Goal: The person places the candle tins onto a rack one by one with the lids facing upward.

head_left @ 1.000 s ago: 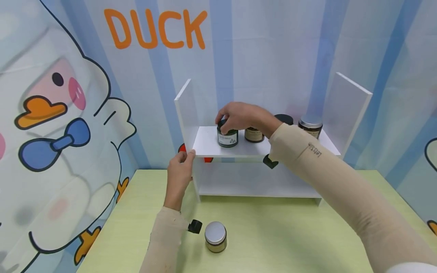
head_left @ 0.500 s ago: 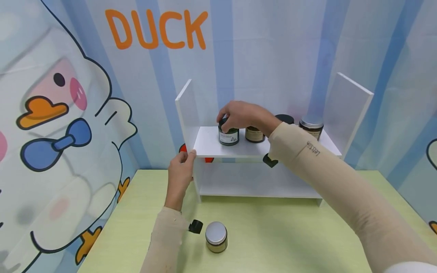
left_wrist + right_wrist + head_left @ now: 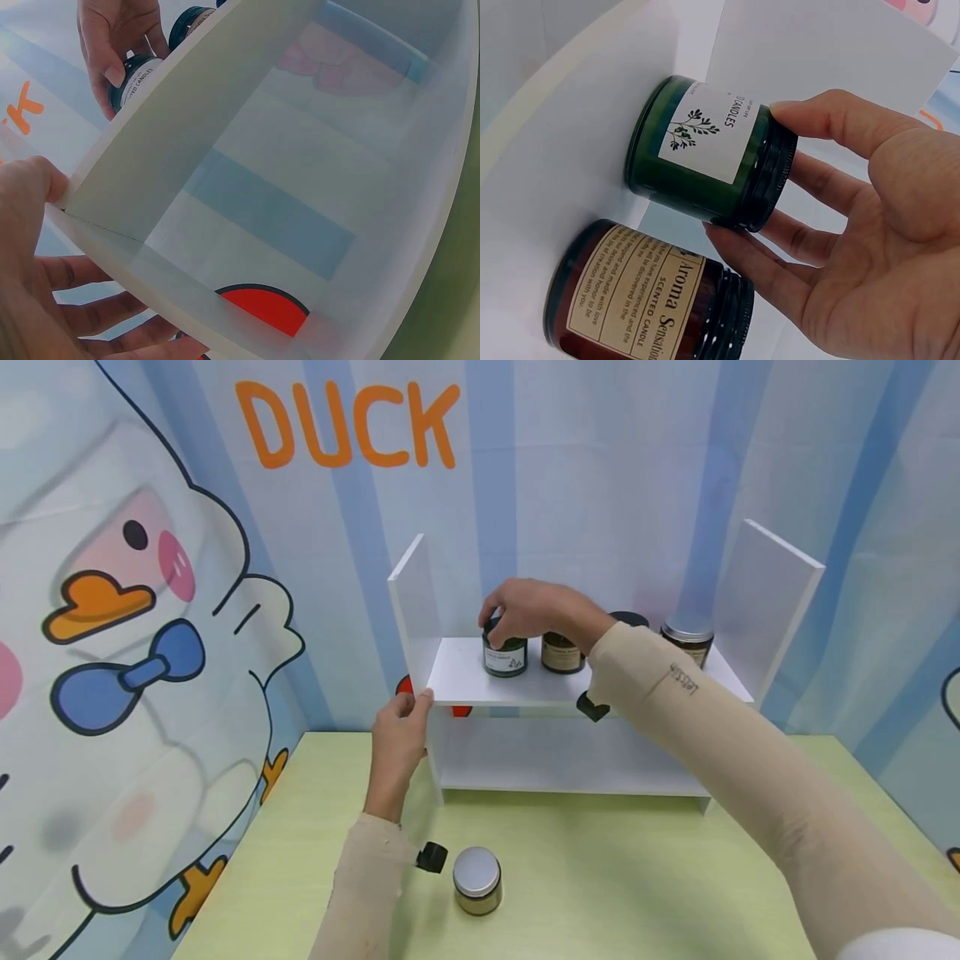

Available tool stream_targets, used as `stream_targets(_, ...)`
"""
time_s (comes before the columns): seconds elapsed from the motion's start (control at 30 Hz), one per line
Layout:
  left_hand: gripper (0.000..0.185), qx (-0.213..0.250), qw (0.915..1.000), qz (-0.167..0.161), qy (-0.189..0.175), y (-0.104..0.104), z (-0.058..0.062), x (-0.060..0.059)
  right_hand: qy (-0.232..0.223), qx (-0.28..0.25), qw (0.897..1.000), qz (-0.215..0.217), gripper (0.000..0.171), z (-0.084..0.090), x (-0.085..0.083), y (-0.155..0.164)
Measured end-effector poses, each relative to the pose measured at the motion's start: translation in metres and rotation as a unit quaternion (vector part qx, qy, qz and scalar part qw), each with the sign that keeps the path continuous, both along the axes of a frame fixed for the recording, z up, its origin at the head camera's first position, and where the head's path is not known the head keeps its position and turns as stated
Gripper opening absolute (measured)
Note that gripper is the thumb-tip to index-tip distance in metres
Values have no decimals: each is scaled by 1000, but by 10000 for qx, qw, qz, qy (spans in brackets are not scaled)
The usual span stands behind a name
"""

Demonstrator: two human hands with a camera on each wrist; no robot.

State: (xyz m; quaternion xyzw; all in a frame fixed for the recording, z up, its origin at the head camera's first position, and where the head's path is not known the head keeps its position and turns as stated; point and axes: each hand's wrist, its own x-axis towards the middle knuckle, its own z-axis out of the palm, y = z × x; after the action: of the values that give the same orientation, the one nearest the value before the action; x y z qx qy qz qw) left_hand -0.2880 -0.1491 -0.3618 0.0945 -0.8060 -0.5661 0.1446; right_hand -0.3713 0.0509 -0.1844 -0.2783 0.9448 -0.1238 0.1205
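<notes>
— Where's the green candle jar (image 3: 505, 657)?
— On the upper shelf (image 3: 465, 681); my right grip (image 3: 536, 610) clasps its top. My left grip (image 3: 401, 739) pinches the shelf's front-left corner.

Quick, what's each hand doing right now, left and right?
Left hand: grips the front left corner of the white shelf.
Right hand: grips the green candle jar by its top, on the shelf.
</notes>
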Motion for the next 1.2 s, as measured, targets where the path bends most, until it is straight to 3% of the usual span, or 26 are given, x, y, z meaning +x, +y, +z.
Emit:
stream_targets(0.27,48,28,9999,34,-103,2,1,-1,-19,103,9999,-39,47,2,-3,0)
stream_targets(1.2,49,11,10000,-48,49,0,0,1,-59,-16,9999,-93,48,1,-5,-1)
